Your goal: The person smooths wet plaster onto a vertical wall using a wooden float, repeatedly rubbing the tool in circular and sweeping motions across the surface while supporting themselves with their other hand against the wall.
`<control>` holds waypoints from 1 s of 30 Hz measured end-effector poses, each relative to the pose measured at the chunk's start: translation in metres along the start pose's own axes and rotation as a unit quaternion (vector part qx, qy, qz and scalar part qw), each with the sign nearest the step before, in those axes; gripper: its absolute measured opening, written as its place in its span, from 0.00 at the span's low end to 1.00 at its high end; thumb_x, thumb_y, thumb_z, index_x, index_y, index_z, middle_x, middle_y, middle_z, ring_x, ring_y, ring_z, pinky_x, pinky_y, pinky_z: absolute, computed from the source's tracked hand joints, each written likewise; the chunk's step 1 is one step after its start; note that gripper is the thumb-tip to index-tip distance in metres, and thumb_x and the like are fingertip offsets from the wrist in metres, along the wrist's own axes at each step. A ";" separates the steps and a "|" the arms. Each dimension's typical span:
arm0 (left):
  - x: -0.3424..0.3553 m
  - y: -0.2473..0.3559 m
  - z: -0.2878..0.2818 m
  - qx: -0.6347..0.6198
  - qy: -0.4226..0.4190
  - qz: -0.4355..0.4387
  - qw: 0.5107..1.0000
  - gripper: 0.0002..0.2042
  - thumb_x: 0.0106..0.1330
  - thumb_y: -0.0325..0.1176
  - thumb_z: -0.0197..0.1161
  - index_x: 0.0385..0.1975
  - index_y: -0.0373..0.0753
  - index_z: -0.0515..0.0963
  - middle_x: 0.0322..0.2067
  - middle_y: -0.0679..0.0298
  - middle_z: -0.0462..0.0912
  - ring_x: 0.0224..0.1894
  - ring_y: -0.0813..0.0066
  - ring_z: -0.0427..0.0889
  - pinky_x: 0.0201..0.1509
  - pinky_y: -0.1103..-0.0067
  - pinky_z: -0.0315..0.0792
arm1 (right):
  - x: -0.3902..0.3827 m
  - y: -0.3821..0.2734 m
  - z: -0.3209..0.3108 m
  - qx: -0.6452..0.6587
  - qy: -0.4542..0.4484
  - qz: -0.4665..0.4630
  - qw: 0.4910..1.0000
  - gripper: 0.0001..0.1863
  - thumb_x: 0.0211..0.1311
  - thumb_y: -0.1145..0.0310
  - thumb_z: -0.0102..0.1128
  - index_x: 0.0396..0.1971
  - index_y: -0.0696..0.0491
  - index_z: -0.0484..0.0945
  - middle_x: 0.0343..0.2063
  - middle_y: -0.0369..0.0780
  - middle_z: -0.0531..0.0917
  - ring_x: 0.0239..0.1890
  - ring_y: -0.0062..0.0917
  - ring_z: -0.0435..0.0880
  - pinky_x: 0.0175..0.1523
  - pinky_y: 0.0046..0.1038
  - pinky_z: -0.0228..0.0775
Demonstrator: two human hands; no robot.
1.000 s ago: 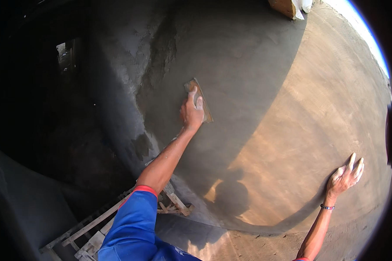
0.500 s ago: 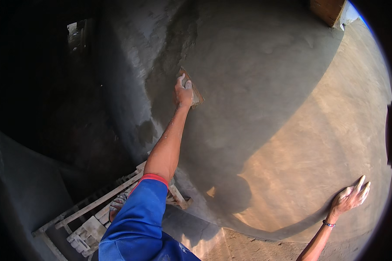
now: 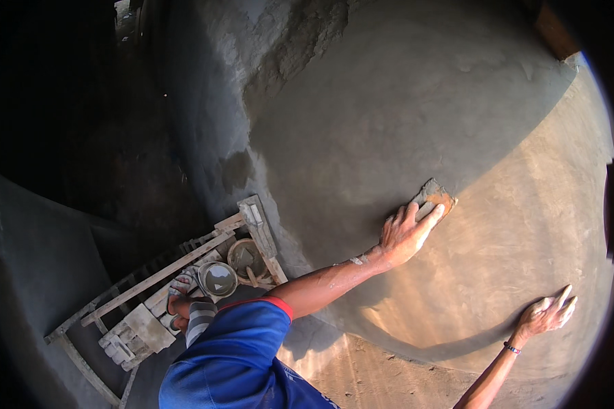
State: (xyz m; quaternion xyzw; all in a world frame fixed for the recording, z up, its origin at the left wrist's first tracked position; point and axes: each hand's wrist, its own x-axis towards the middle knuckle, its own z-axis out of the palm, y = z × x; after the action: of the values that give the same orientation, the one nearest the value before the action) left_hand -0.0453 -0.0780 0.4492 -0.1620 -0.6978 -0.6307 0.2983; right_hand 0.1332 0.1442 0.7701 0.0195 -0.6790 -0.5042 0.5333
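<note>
My left hand (image 3: pixel 404 235), arm stretched out to the right, is closed round a plastering float (image 3: pixel 438 198) with a worn, orange-brown face spotted with grey mortar. The float lies against the grey plastered wall (image 3: pixel 361 129), where shade meets sunlight. Part of its grip is hidden by my fingers. Farther right, my right hand (image 3: pixel 547 315) rests on the sunlit part of the wall, fingers spread and whitened with plaster, nothing in them. A beaded bracelet (image 3: pixel 512 348) circles that wrist.
Below left stands a wooden scaffold (image 3: pixel 164 297) with my feet on it. A bucket of greyish water (image 3: pixel 218 279) and a round tub of mortar (image 3: pixel 247 258) sit there. Rougher plaster (image 3: pixel 300 41) runs along the wall's left. A wooden beam (image 3: pixel 556 34) juts out at upper right.
My left hand has swept the float down and right across the wall. The bucket and tub have come into view beside my arm. My right hand stays nearly in place.
</note>
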 end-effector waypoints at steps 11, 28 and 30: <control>0.089 -0.192 -0.077 -0.012 0.153 -0.332 0.931 0.20 0.71 0.40 0.57 0.63 0.52 0.71 0.48 0.49 0.83 0.51 0.49 0.82 0.53 0.60 0.74 | 0.006 -0.008 0.000 0.024 0.010 0.020 0.999 0.27 0.74 0.56 0.37 0.69 0.42 0.69 0.69 0.49 0.66 0.71 0.40 0.62 0.74 0.46 0.46; 0.120 -0.142 -0.063 -0.030 0.147 -0.254 0.956 0.20 0.71 0.37 0.59 0.63 0.53 0.72 0.42 0.53 0.79 0.40 0.46 0.82 0.47 0.57 0.74 | 0.008 -0.016 -0.002 0.043 0.014 0.042 0.998 0.26 0.73 0.55 0.39 0.67 0.43 0.72 0.69 0.47 0.66 0.70 0.40 0.62 0.74 0.45 0.45; 0.066 -0.116 -0.036 0.011 0.106 -0.224 0.969 0.21 0.70 0.36 0.60 0.63 0.54 0.72 0.42 0.52 0.77 0.38 0.46 0.82 0.46 0.56 0.75 | 0.005 -0.012 -0.003 0.049 0.007 0.032 0.998 0.27 0.70 0.63 0.43 0.68 0.42 0.70 0.71 0.43 0.64 0.72 0.38 0.61 0.75 0.44 0.43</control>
State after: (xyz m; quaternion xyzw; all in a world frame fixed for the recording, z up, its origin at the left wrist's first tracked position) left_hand -0.1589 -0.1405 0.4003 0.0698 -0.6876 -0.6872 0.2239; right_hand 0.1271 0.1336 0.7644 0.0271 -0.6994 -0.4533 0.5520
